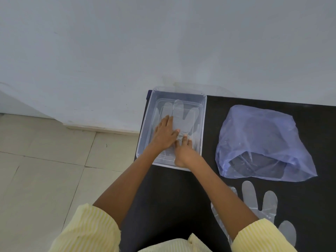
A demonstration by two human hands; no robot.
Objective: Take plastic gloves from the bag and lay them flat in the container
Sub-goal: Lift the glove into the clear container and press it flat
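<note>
Both hands, left (164, 134) and right (184, 152), fingers spread (gripping nothing), flattening glove (179, 115) in container (143, 135)

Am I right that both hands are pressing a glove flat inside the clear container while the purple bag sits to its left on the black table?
Not quite: the head view shows the purple bag to the right of the clear container, not its left. The rest holds: the left hand and right hand press the glove flat inside it, on the black table.

Plain room: bare white wall (127, 42), tiled floor (45, 170), black table (181, 197).
</note>
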